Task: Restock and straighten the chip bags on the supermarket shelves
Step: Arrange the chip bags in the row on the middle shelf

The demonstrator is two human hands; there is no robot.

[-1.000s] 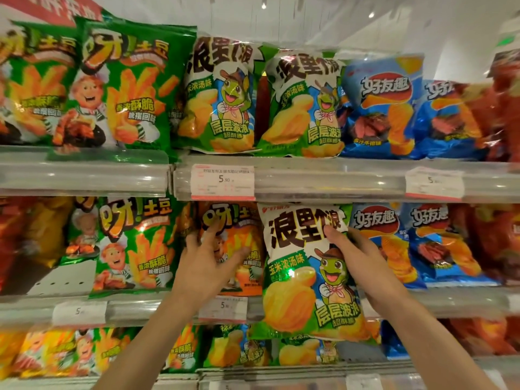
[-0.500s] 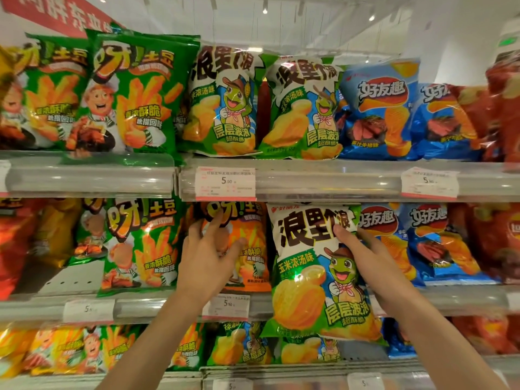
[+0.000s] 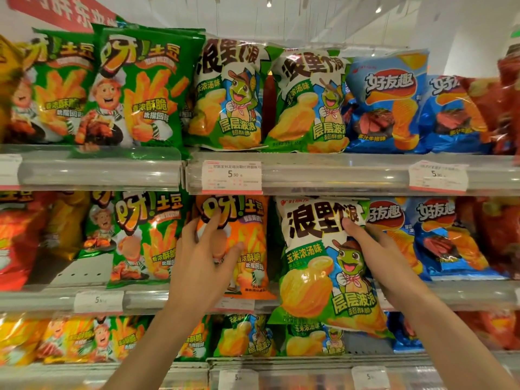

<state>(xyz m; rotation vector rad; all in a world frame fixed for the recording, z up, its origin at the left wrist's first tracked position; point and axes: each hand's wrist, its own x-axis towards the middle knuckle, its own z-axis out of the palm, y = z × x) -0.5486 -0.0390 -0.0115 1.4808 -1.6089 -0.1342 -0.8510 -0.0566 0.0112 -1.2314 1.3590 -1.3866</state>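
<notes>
A white-and-green chip bag with a cartoon turtle (image 3: 318, 266) hangs in front of the middle shelf (image 3: 146, 299), its bottom drooping over the shelf edge. My right hand (image 3: 374, 254) grips its right side, thumb on the front near the top. My left hand (image 3: 202, 254) lies against an orange fries bag (image 3: 250, 249) standing on the same shelf, fingers spread over its front and thumb to the right. Two matching turtle bags (image 3: 228, 97) stand on the top shelf.
Green fries bags (image 3: 146, 88) fill the top left and another stands on the middle shelf (image 3: 143, 240). Blue bags (image 3: 388, 99) and red bags (image 3: 501, 237) sit to the right. A bare gap (image 3: 76, 271) shows on the middle shelf at the left. Price tags (image 3: 231, 175) line the rails.
The turtle bag has shifted slightly right and up toward the middle shelf with my right hand. My left hand stays on the orange bag; the view has tilted up a little.
</notes>
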